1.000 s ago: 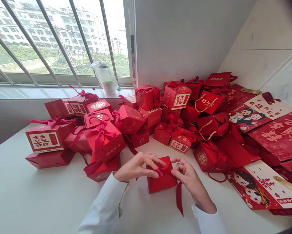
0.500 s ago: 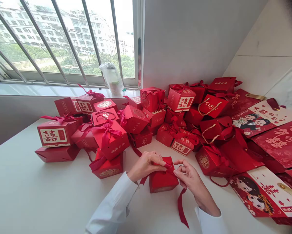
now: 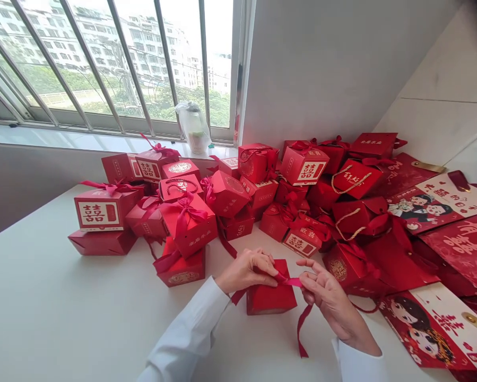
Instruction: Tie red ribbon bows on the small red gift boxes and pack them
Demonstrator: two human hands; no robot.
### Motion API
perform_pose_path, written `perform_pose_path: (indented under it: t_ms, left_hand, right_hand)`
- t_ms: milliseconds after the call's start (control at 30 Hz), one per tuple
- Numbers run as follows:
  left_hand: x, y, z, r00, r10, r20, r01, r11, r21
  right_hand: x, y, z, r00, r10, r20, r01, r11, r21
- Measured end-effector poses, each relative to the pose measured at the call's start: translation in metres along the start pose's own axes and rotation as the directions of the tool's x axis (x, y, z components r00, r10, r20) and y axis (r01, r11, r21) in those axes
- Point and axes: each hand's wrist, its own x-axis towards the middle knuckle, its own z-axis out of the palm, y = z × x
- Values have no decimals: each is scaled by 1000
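Note:
A small red gift box (image 3: 272, 300) sits on the white table in front of me. Across its top runs a red ribbon (image 3: 292, 282), partly hidden by my fingers. My left hand (image 3: 249, 273) rests over the box's left side, thumb and fingers pinched on the ribbon at the middle of the top. At the box's right side my right hand (image 3: 321, 289) pinches another stretch of the ribbon, pulled taut and bright pink between the hands. One ribbon tail dangles below my right hand onto the table; another shows under my left wrist.
Many red gift boxes (image 3: 188, 223) with ribbon bows are heaped behind my hands. Flat printed gift bags (image 3: 449, 318) lie at the right. A plastic-wrapped cup (image 3: 194, 130) stands on the sill by the barred window. The white table (image 3: 98, 313) extends left.
My right hand has closed on the ribbon and drawn it rightward, away from my left hand. The box stays put on the table. The view has shifted slightly left.

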Motion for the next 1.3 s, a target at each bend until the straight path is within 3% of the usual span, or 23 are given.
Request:
perform_pose_path:
  t_ms: [200,400,633,767,1000,1167,1300]
  left_hand:
    - [-1,4,0,993,-89,-83,90,996,1]
    - [3,6,8,980,-144,-134,115,972,-207]
    - [1,16,18,948,-155,-278,171,985,33]
    - [1,25,25,944,-132,-303,181,974,138]
    - [1,15,23,939,-180,-294,219,970,102]
    - [0,11,21,954,-180,-239,194,981,33]
    - [-1,16,21,952,-209,-223,211,977,-15]
  right_hand:
    - [4,-5,3,1000,-14,2,14,999,51]
    - [-1,-9,9,1000,4,2,-4,999,37]
    - [-16,-21,30,999,-6,37,2,995,96]
    - [-16,-24,47,998,-43,47,36,989,141]
    - [-3,-31,61,996,-87,9,84,974,208]
    - [-2,-26,57,994,-105,8,103,986,131]
    - [3,-12,45,956,-260,-136,244,962,-122]
